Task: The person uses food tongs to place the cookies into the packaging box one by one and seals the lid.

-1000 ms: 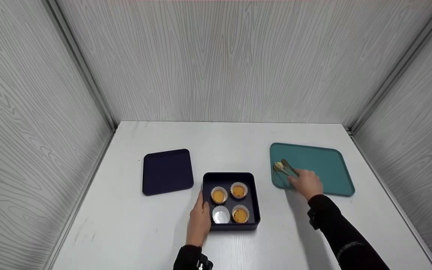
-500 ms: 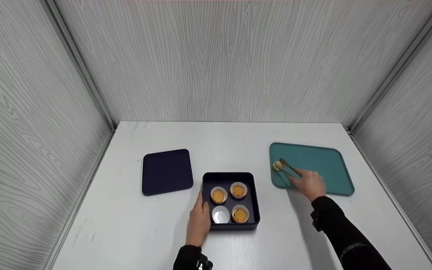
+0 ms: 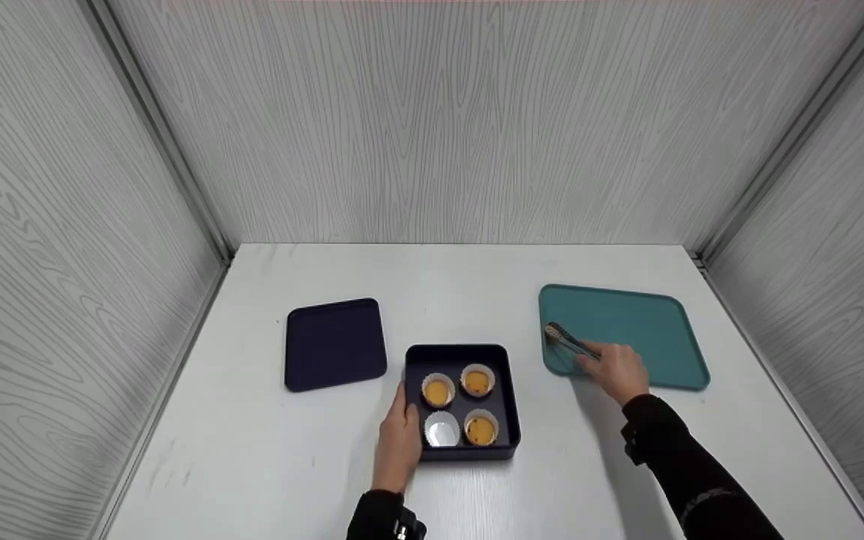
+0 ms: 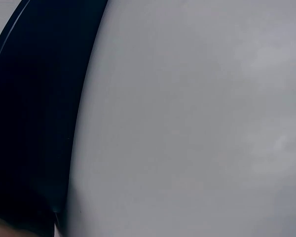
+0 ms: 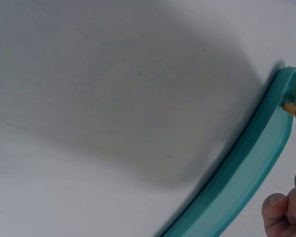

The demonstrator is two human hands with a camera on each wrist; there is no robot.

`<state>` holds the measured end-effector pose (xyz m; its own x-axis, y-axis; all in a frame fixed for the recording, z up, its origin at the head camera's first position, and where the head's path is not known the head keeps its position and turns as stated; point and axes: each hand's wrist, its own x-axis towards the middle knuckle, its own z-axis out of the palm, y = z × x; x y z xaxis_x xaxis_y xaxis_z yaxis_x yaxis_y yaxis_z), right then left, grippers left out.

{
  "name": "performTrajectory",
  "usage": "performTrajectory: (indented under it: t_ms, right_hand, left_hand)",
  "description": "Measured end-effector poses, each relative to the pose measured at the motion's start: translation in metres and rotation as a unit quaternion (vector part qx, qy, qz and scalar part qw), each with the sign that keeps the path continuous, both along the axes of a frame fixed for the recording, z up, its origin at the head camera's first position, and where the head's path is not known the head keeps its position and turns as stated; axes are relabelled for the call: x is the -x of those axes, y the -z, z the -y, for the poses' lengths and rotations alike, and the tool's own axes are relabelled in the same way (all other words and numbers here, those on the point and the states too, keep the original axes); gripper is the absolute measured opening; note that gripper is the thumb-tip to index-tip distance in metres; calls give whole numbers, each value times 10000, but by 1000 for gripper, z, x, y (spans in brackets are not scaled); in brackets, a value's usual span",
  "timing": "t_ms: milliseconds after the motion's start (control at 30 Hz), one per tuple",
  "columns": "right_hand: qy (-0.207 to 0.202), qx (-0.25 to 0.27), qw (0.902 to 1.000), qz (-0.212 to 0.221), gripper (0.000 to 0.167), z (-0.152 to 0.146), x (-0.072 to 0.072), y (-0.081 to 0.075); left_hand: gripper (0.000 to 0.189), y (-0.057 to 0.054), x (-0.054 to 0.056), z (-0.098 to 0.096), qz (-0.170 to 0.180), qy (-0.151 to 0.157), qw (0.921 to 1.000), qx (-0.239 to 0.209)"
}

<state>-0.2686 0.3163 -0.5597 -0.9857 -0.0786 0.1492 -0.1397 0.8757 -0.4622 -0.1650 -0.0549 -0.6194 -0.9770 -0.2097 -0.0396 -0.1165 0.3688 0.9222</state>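
Note:
My left hand [image 3: 396, 446] holds the left wall of a dark blue square box [image 3: 514, 420], with the thumb near its rim. Inside stand several white paper baking cups; three hold round yellow pastries [image 3: 436, 392], and the front-left cup [image 3: 442, 430] has nothing in it. Over the left part of a teal tray [image 3: 649, 330], my right hand [image 3: 616, 371] grips small metal tongs [image 3: 573, 342]. Their tips are closed around a small yellow pastry [image 5: 289, 107], mostly hidden by the tongs in the head view. In the left wrist view the box's outer wall [image 4: 34, 108] fills the left side.
A flat dark blue square tray or lid [image 3: 336, 345] lies to the left of the box. All of it stands on a white table [image 3: 252, 465], enclosed by grey wood-grain panels [image 3: 432, 120] at the back and sides.
The tongs' arms, spread apart around the yellow pastry half a second ago, have come together on it. My left hand and the box have stayed put.

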Motion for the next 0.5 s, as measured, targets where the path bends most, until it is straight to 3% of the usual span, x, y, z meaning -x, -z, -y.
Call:
performTrajectory:
  t_ms: [500]
  right_hand:
    - [-118,-44,9996,-243,36,1,0,0]
  left_hand:
    - [53,0,-1,0,-16,16,10000,25]
